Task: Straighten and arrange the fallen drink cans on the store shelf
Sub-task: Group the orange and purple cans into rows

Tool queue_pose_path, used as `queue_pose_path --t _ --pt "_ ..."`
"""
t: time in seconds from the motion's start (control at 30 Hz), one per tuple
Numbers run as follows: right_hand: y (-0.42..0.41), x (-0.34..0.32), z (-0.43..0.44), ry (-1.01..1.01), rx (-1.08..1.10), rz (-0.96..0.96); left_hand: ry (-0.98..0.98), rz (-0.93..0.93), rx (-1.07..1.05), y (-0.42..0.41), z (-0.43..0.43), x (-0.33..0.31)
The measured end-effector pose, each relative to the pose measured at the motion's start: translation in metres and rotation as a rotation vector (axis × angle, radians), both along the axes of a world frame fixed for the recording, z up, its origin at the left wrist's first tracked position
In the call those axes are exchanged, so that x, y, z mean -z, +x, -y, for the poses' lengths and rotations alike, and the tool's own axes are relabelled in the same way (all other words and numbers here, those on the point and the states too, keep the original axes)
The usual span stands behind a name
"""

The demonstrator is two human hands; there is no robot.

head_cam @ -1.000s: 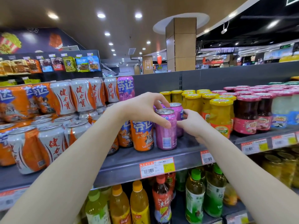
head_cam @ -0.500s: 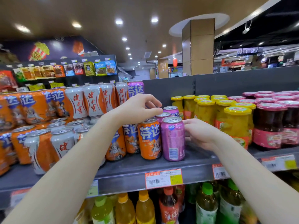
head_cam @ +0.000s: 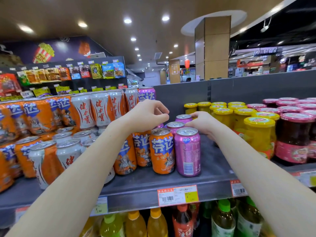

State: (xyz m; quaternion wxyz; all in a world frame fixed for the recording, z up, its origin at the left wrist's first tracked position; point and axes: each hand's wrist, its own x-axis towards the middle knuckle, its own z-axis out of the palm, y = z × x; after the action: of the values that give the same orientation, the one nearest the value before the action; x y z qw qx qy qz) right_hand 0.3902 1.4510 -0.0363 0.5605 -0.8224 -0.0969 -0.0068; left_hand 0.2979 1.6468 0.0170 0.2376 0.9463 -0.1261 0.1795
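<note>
Hands over upright purple cans (head_cam: 187,151) on a store shelf (head_cam: 213,183).
Left hand (head_cam: 147,115) hovers loosely curled, empty; right hand (head_cam: 201,124) spread beside rear cans, contact unclear.

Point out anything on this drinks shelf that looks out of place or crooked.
One purple can stands on the upper tier at the end of the white-and-orange cans, apart from the purple row below. Between the left hand and that row, a purple can seems tipped, mostly hidden.

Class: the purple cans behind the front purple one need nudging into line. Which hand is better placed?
Probably the right hand: it rests beside the rear purple cans, while the left hand hovers over the orange cans.
</note>
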Motion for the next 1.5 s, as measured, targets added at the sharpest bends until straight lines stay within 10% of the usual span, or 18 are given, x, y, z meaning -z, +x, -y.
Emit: queue_pose_path --t 0.93,1.1,1.5 --pt "0.05 -0.029 -0.026 -0.403 0.136 0.461 0.018 0.077 -0.02 0.002 -0.02 0.001" --pt "0.043 -0.05 -0.044 -0.698 -0.311 0.351 0.118 0.129 -0.05 0.008 -0.024 0.0" --pt "0.051 -0.055 -0.075 -1.059 -0.265 -0.064 0.114 0.125 -0.036 0.017 -0.033 0.002"
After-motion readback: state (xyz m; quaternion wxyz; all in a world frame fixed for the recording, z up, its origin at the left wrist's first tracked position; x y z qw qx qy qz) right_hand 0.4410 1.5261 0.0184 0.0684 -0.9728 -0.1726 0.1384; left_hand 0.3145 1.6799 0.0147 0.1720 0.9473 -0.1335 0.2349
